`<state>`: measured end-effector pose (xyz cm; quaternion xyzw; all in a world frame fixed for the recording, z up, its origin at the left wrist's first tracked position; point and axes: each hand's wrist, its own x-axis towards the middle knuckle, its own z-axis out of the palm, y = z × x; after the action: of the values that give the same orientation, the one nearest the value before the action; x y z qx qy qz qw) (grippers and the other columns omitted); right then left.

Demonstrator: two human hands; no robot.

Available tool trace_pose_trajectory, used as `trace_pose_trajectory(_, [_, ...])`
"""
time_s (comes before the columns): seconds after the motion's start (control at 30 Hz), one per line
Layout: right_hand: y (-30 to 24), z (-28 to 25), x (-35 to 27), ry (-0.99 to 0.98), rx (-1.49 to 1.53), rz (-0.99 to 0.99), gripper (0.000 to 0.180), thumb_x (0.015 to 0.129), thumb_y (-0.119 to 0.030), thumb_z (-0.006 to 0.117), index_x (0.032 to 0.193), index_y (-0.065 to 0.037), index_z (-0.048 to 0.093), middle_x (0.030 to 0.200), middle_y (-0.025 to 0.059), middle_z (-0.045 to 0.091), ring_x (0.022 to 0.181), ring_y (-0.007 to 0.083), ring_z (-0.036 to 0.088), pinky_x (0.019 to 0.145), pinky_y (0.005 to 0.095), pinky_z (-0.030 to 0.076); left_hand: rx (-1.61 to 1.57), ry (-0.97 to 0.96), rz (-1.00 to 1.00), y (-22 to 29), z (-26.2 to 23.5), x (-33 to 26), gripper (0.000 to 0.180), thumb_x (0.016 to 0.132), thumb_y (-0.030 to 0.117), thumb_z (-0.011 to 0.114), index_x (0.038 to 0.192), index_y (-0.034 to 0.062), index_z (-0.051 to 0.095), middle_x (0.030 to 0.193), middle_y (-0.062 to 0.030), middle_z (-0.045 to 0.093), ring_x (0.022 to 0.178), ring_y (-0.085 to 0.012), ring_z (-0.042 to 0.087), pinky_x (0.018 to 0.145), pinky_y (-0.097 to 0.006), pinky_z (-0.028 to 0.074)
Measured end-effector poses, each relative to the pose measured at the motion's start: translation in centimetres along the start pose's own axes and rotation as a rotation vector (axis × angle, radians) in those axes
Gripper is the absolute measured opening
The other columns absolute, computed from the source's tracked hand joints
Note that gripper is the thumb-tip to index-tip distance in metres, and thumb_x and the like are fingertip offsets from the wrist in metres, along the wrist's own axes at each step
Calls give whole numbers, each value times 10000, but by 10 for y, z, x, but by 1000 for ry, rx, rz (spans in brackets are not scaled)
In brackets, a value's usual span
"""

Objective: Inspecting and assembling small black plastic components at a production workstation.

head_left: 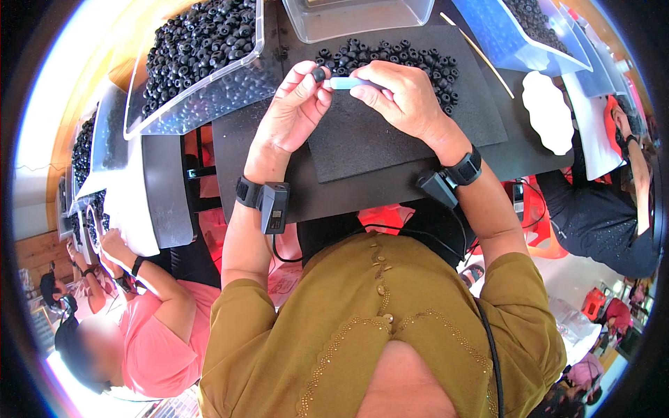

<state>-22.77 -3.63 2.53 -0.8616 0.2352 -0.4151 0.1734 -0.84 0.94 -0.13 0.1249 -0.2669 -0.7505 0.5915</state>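
Between the fingertips of my left hand (291,111) is a small round black part (318,74), apparently rubber or plastic. My right hand (408,101) grips a slim tool with a light-blue barrel (343,83) and a dark rear end. The tool points left, its tip close to the black part; my fingers hide whether it touches. Both hands are raised over a dark mat (411,150) on the table. Just beyond them a pile of similar black parts (435,70) lies loose on the mat.
A clear bin (195,104) full of black parts stands at left. Another clear bin (359,31) is at the far edge, and a bluish bin (536,52) holds parts at right. A thin stick (481,56) and a white scalloped object (548,111) lie right. Co-workers sit on both sides.
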Motion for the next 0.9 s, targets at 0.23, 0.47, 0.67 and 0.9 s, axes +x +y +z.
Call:
trace_pose_trajectory(0.23, [-2, 0, 0, 8, -38, 12, 245, 905, -331, 658, 954, -91, 671, 817, 86, 662, 701, 305, 658, 604, 383, 524, 11, 22, -14, -1, 0, 0, 181, 967, 69, 613, 1147, 79, 627, 1087, -72, 661, 971, -158, 640, 837, -251, 550])
trace_pose_trajectory(0.47, [-3, -1, 0, 24, -50, 23, 225, 902, -313, 662, 952, -94, 672, 812, 83, 664, 698, 303, 661, 601, 383, 526, 9, 9, -26, -3, -1, -1, 188, 972, 70, 603, 1159, 65, 622, 1063, -71, 663, 966, -176, 638, 839, -254, 546])
trace_pose_trajectory(0.67, [-2, 0, 0, 31, -53, 16, 221, 901, -314, 663, 945, -98, 673, 800, 80, 660, 690, 305, 659, 593, 382, 525, 19, 8, -21, -3, 0, 0, 175, 980, 74, 590, 1153, 61, 619, 1071, -76, 656, 962, -171, 636, 835, -247, 546])
trace_pose_trajectory(0.9, [-3, 0, 0, 13, -48, 9, 233, 902, -328, 659, 934, -98, 670, 794, 78, 657, 678, 306, 654, 581, 388, 520, 10, 16, -6, -3, -1, 0, 166, 985, 79, 585, 1147, 60, 614, 1075, -84, 653, 954, -163, 636, 826, -244, 546])
